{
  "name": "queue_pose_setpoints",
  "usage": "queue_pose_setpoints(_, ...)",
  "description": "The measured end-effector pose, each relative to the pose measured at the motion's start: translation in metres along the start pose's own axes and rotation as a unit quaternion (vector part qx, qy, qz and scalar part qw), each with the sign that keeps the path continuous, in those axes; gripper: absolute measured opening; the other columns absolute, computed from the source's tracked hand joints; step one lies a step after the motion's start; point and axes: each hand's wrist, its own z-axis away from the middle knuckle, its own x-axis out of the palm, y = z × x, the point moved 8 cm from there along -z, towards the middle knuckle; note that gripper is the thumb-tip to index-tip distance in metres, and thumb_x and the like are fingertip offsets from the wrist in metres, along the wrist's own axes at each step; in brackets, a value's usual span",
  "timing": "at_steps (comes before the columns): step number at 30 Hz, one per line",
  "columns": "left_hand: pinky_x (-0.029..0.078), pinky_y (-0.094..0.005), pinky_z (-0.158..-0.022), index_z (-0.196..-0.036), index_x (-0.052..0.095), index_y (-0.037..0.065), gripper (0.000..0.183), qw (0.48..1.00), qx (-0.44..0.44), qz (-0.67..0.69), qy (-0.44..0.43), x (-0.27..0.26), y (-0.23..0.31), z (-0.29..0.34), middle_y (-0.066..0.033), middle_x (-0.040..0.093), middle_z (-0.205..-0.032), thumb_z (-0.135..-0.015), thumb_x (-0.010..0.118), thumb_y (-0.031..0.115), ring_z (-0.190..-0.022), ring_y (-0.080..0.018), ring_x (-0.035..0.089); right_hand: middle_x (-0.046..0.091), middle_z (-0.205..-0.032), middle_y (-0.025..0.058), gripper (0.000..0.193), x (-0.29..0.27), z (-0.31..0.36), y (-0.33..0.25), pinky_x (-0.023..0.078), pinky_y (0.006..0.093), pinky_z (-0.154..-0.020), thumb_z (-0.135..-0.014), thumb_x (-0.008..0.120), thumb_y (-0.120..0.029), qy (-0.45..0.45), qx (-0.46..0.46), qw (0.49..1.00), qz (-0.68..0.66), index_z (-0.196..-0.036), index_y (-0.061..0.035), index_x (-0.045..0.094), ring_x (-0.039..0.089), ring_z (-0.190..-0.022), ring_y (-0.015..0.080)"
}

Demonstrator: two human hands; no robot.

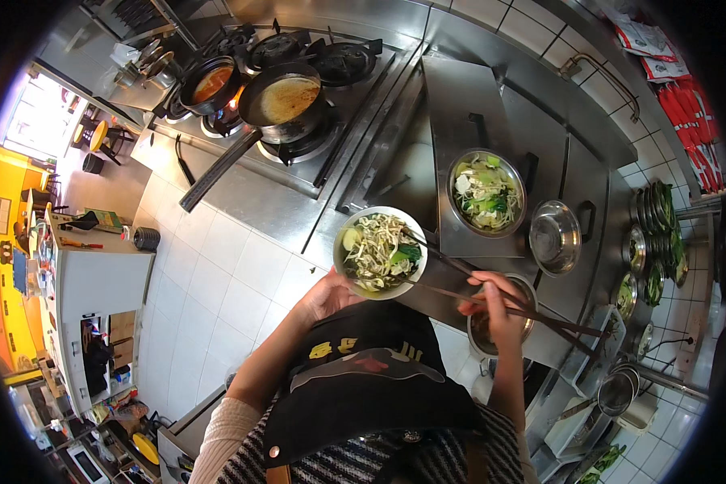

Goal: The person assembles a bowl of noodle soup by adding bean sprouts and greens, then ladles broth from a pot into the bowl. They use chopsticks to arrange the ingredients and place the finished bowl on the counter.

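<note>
My left hand [324, 297] holds a white bowl [379, 252] from below. The bowl is filled with bean sprouts, noodles and green leaves, and sits tilted above the steel counter edge. My right hand [496, 308] grips a pair of long dark chopsticks [452, 264], whose tips reach into the bowl's right side. Just beyond the bowl, a steel bowl [486, 194] of mixed vegetables rests on a flat steel lid. An empty steel bowl [555, 237] stands to its right.
A gas stove at the back carries a black frying pan [282, 101] with a long handle and a pot of red broth [211, 85]. A steel pot [484, 332] sits under my right hand. Stacked bowls of greens [657, 234] line the right side. White tiled floor [210, 274] lies left.
</note>
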Motion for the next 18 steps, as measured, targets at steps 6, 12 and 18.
queue_pose_setpoints(6, 0.044, -0.0436, -0.097, -0.138, 0.027, 0.014, 0.07, 1.0, 0.028, -0.003, 0.009, -0.005, -0.001, -0.003, -0.0147, 0.043, -0.131, -0.074, 0.047, -0.008, -0.115, -0.0296, 0.05, 0.059, -0.089, 0.016, 0.028, 0.02, -0.005, 0.053, 0.057, 0.0309, -0.062, -0.096, 0.042, -0.016, 0.108, 0.012, 0.991, -0.083, -0.104, 0.0081, 0.054, 0.066, -0.066, 0.0251)
queue_pose_setpoints(12, 0.048, -0.0419, -0.093, -0.14, 0.024, 0.02, 0.079, 0.997, 0.076, -0.017, 0.025, -0.006, 0.006, -0.001, -0.0118, 0.048, -0.125, -0.069, 0.045, -0.008, -0.109, -0.0264, 0.054, 0.06, -0.087, 0.0172, 0.032, 0.001, 0.01, 0.026, 0.056, 0.0349, -0.058, -0.097, 0.039, -0.021, 0.103, -0.009, 0.993, -0.055, -0.101, 0.0067, 0.054, 0.065, -0.061, 0.0277)
queue_pose_setpoints(18, 0.05, -0.0385, -0.088, -0.134, 0.036, 0.013, 0.071, 0.995, 0.08, -0.036, 0.045, 0.037, 0.029, 0.02, -0.0103, 0.049, -0.125, -0.068, 0.044, -0.009, -0.11, -0.0245, 0.053, 0.06, -0.092, 0.018, 0.033, -0.003, 0.034, -0.049, 0.057, 0.0356, -0.058, -0.097, 0.037, -0.02, 0.019, -0.091, 0.995, 0.032, -0.108, 0.0074, 0.053, 0.065, -0.062, 0.0284)
